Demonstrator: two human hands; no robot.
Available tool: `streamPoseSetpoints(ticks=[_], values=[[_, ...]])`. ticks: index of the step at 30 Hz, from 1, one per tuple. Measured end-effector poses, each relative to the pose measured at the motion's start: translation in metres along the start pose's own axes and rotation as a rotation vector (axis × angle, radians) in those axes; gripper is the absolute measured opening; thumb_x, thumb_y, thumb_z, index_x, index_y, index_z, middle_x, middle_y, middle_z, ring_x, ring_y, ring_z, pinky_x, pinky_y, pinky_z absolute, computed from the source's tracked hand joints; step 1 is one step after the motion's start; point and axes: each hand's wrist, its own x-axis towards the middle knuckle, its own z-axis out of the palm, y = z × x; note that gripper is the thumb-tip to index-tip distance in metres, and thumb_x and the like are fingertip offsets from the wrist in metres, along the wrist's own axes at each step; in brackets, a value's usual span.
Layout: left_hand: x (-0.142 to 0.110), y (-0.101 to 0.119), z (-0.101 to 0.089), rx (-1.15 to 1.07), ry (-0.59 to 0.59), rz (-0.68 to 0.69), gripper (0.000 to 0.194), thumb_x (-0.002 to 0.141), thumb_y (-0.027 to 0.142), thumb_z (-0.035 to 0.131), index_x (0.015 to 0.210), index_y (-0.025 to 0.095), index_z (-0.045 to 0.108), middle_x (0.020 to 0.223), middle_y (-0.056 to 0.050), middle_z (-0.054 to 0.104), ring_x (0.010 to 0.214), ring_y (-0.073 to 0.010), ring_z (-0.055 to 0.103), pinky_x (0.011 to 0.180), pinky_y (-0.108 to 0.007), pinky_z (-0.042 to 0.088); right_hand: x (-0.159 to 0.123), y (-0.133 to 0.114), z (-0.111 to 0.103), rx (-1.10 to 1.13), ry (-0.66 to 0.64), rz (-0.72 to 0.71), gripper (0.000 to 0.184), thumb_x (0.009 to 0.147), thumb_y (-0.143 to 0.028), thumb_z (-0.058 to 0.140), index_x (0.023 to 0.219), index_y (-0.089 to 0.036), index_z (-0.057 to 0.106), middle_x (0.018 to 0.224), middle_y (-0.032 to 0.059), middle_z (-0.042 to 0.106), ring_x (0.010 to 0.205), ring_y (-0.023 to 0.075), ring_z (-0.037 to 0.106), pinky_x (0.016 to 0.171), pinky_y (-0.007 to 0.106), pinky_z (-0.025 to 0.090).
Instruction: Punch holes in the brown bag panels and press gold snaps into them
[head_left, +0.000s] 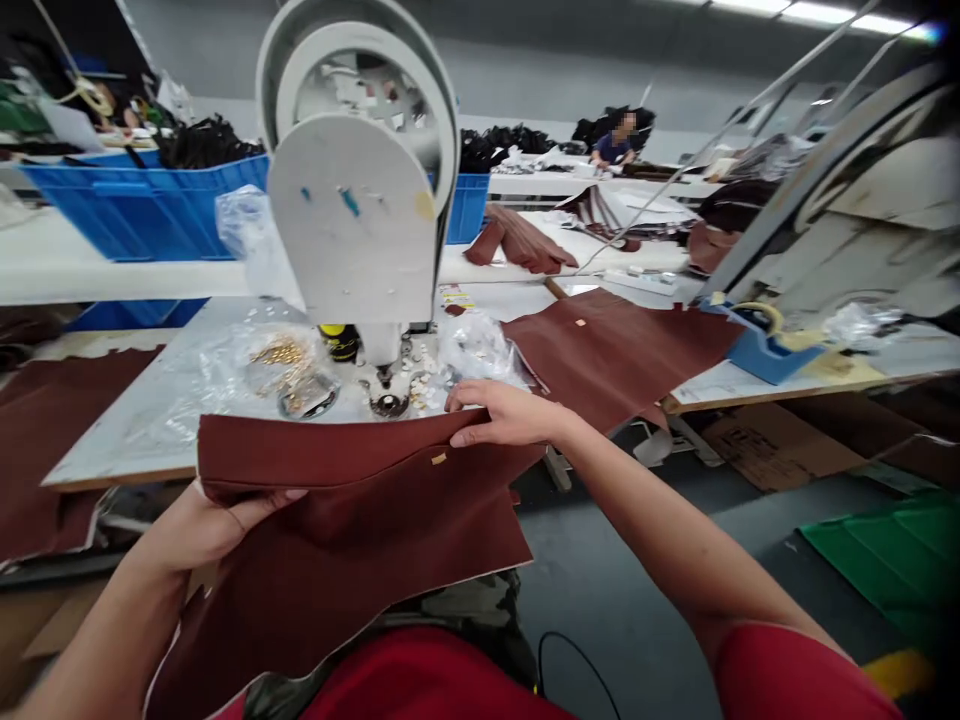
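I hold a dark red fabric piece [360, 520] in front of a white press machine [360, 190]. My left hand [217, 520] grips its left edge, thumb on top and fingers underneath. My right hand [502, 412] pinches its upper right edge near a small gold fitting [439, 459]. The fabric's top edge lies just before the machine's die [388, 402] on the white table [135, 430]. The fabric hangs down over my lap.
Clear bags of gold hardware [289, 365] lie beside the die. More dark red pieces [615, 345] sit on the table to the right, with a blue tape dispenser [757, 345]. Blue bins [150, 205] stand at the back left. A person [619, 140] works far behind.
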Motion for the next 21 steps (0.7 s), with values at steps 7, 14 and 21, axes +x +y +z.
streamPoseSetpoints(ticks=[7, 14, 21], values=[[-0.033, 0.0, 0.002, 0.735, 0.59, 0.585, 0.042, 0.078, 0.041, 0.076, 0.113, 0.019, 0.067, 0.116, -0.015, 0.068, 0.117, -0.0366, 0.057, 0.105, -0.051, 0.042, 0.047, -0.019, 0.058, -0.019, 0.046, 0.045, 0.025, 0.099, -0.023, 0.047, 0.111, -0.022, 0.069, 0.103, 0.0043, 0.074, 0.087, 0.0202, 0.065, 0.076, 0.027, 0.043], [-0.017, -0.013, 0.079, 1.078, -0.031, 0.876, 0.027, 0.095, 0.026, 0.054, 0.118, 0.012, 0.061, 0.107, -0.015, 0.067, 0.102, -0.0296, 0.06, 0.093, -0.045, 0.043, 0.068, -0.038, 0.081, -0.011, 0.11, 0.025, 0.02, 0.093, -0.012, 0.049, 0.089, -0.02, 0.068, 0.085, 0.0023, 0.071, 0.077, 0.0174, 0.062, 0.072, 0.025, 0.04], [-0.016, -0.019, 0.089, 1.003, 0.012, 1.067, 0.031, 0.094, 0.016, 0.052, 0.124, 0.012, 0.058, 0.117, -0.014, 0.064, 0.109, -0.0268, 0.055, 0.102, -0.042, 0.04, 0.07, -0.023, 0.084, 0.129, 0.238, 0.119, 0.019, 0.093, -0.014, 0.05, 0.09, -0.02, 0.067, 0.089, 0.0022, 0.071, 0.083, 0.0175, 0.062, 0.076, 0.025, 0.041]])
